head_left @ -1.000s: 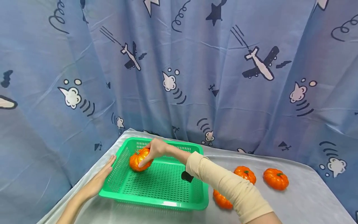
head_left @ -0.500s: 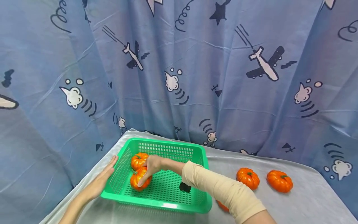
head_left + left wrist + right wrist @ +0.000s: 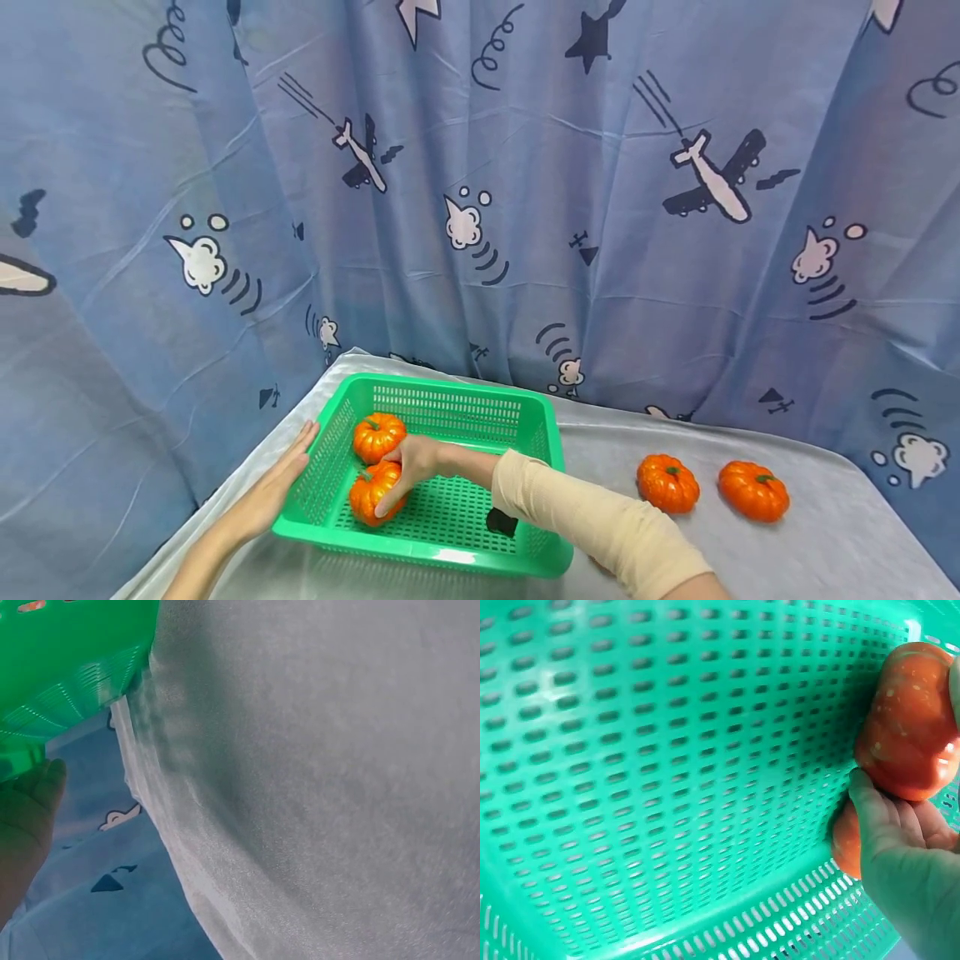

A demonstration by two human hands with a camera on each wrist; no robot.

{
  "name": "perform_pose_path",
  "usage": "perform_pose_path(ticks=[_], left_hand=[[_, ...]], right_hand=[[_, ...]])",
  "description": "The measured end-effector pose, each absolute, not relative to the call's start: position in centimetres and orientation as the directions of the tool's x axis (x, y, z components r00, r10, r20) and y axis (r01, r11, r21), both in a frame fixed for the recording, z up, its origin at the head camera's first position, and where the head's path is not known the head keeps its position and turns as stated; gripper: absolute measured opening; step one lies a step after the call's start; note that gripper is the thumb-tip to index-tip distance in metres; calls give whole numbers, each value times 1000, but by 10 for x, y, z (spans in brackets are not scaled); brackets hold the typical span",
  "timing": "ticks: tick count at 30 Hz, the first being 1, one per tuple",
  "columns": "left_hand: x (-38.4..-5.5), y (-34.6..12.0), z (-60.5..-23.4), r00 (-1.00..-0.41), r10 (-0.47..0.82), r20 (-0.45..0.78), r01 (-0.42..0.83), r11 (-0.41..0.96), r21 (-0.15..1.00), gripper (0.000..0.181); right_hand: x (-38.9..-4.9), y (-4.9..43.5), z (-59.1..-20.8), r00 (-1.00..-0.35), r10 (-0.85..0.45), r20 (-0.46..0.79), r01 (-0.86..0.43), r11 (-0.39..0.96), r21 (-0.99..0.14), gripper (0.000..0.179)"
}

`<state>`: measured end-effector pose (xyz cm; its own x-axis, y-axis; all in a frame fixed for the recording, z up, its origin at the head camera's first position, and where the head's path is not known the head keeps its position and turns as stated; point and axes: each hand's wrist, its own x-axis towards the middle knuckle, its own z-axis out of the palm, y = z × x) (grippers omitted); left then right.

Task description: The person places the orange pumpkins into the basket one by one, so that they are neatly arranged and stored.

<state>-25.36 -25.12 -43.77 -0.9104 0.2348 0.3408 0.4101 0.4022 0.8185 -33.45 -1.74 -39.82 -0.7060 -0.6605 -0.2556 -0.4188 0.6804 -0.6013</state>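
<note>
Sitting on the tabletop (image 3: 817,567), the green plastic basket (image 3: 420,550) is rectangular, with sloping walls and a smooth rim; rows of oblong slots pierce its floor and sides; in its left part lie two glossy, ribbed orange shapes, the far pumpkin (image 3: 378,437) in the far left corner, the near pumpkin (image 3: 367,502) just in front; the right hand (image 3: 417,463) has its grip curled round the near pumpkin, thumb on the near side, fingers reaching between the two; whether that pumpkin bears fully on the slotted floor I cannot tell; the left hand (image 3: 268,493) has a released grip, its fingers straight against the basket's left side; a cream sleeve (image 3: 592,517) covers the right forearm; outside the basket, to its right, the third pumpkin (image 3: 667,485) and the fourth pumpkin (image 3: 752,493), squat and shiny, sit near each other; pale, grainy cloth (image 3: 337,787) drapes the tabletop; behind hangs a folded blue curtain (image 3: 525,233) printed with aeroplanes.
</note>
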Motion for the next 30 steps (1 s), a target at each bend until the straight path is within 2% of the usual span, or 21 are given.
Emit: perform_pose_path(ticks=[4,9,16,22,30], left_hand=[[-254,-251,-437,-909,240,341,413,408,814,49],[-254,-252,-436,-902,238,360,430,418,800,48],[-254,-250,-436,-908,242,343,416,408,813,49],[-253,-248,-435,-917,235,323,395,415,819,49],[-253,-249,-437,-917,240,320,395,422,816,50]], right_hand=[[-336,-12,-400,-697,-667,-262,-482,707,-517,56],[-336,-13,-402,-688,-687,-233,-562,707,-429,71],[-327,-30,-407,-728,-655,-202,-567,741,-361,76],[-320,-44,-412,-715,-680,-162,-606,718,-342,77],[-316,-47,-415,-735,-652,-184,-564,739,-367,77]])
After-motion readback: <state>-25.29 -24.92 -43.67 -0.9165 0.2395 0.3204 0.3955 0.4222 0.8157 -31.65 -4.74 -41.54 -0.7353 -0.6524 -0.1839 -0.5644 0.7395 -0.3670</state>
